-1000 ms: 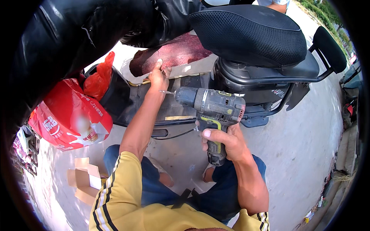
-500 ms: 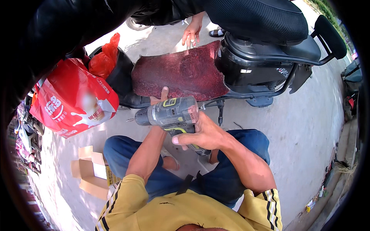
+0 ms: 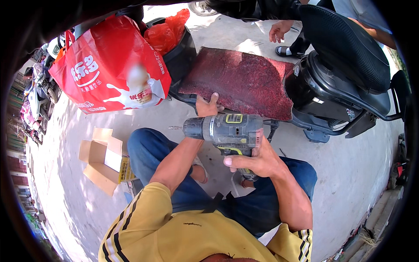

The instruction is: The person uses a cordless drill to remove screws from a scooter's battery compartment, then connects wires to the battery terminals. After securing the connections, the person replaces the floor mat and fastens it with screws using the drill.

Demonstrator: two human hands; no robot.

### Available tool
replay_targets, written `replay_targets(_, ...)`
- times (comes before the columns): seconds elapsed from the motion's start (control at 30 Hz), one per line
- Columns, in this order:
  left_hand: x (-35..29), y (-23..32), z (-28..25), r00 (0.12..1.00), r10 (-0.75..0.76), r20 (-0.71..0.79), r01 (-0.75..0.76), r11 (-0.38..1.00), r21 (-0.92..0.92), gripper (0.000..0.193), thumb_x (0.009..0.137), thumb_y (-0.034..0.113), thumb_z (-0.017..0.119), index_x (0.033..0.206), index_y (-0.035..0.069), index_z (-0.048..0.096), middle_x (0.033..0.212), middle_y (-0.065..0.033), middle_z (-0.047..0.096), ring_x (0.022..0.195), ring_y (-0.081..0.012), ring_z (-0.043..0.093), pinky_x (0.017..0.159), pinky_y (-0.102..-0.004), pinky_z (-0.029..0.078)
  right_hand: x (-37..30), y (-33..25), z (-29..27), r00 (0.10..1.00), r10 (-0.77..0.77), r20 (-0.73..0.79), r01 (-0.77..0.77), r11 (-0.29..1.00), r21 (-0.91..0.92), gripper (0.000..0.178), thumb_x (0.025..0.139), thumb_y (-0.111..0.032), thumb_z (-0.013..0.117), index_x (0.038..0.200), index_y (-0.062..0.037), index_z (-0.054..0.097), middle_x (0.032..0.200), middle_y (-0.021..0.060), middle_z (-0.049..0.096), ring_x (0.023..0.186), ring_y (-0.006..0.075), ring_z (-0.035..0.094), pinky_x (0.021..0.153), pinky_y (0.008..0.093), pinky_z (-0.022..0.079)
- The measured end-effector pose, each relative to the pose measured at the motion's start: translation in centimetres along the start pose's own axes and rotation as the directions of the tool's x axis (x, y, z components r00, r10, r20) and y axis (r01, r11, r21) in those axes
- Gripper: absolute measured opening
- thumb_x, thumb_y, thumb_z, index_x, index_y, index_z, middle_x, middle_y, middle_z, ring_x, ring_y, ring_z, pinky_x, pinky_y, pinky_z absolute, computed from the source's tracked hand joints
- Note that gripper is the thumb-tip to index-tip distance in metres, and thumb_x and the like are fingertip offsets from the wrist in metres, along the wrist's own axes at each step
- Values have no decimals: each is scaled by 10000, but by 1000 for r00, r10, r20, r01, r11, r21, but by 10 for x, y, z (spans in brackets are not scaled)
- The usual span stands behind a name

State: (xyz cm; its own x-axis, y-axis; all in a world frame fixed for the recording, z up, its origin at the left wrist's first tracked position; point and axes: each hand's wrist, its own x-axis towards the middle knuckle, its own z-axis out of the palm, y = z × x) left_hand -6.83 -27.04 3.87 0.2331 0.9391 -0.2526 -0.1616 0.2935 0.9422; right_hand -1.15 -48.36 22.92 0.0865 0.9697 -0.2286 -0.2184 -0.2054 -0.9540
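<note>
My right hand is wrapped round the grip of a dark grey and yellow-green cordless drill. The drill lies level above my knees, its bit pointing left. Beyond the chuck, my left hand reaches to the near edge of a dark red, worn mat, one finger stretched up; the drill hides part of that hand. The mat spreads over the footboard of a black scooter. Whether my left fingers touch the mat or the frame beneath it, I cannot tell.
A red printed bag hangs at the scooter's front, beside a black bin-like container with an orange plastic bag. An opened cardboard box sits on the ground at left. Another person's hand hangs beyond the scooter.
My view has swung left, so the scooter, bag and box appear farther right. The drill now points more level. The other person's hand has drawn back from the mat.
</note>
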Motion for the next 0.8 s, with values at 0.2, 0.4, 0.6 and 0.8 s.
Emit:
replay_targets(0.2,-23,7,6,979,-158,-126,161,987,10,656,994,213,769,1471,-56,407,903,-237,683,648,-271,722,483,-390,593,2,-7,3,999,8,-41,-4,996,89,429,850,-148,841,1213,12,679,1000,78,721,786,142,643,755,345,539)
replay_targets(0.4,-55,19,-4,982,-43,183,-24,937,349,621,968,320,771,1437,-2,524,1162,-200,662,1012,-311,678,810,-462,562,4,11,-10,991,-132,-1,132,990,43,486,833,-98,873,1253,21,661,993,65,721,799,124,645,701,320,545)
replay_targets(0.6,-93,16,-25,576,241,781,-801,355,481,669,899,306,810,1447,39,535,1343,-173,610,1244,-359,590,1032,-499,482,4,20,-14,978,-210,7,210,978,6,574,846,-186,876,1308,59,640,1077,83,726,927,122,626,782,296,537)
replay_targets(0.8,-65,-12,55,251,220,943,-954,-108,279,758,839,276,854,1478,70,500,1518,-148,526,1430,-380,498,1188,-519,416,1,-1,-7,981,-188,58,174,967,188,483,855,-227,868,1152,78,638,985,78,684,854,121,610,712,320,521)
